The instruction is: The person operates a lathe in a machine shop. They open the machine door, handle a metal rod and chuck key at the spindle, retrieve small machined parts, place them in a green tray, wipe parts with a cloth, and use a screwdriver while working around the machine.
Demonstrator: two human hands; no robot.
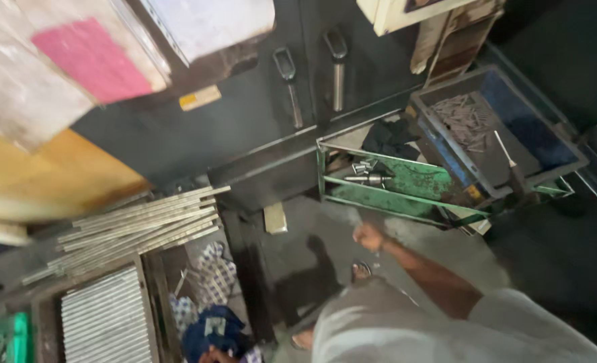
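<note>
My right hand (369,236) is stretched forward over the grey floor, its fingers curled into a fist; nothing shows in it. It hovers just below a green metal tray (413,178) that holds a few shiny cylindrical metal parts (369,178). My grey shirt (406,329) fills the bottom of the view, with my sandalled foot (361,270) below the hand. My left hand does not show clearly; a brownish shape at the bottom edge beside a blue cloth (211,329) cannot be identified.
A blue-grey crate (554,165) with small metal pieces and a handled tool rests on the green tray's right. A dark cabinet (245,114) with two handles stands behind. Long metal rods (137,222) lie left, above a tray of rods (107,316) and a checked cloth (211,269).
</note>
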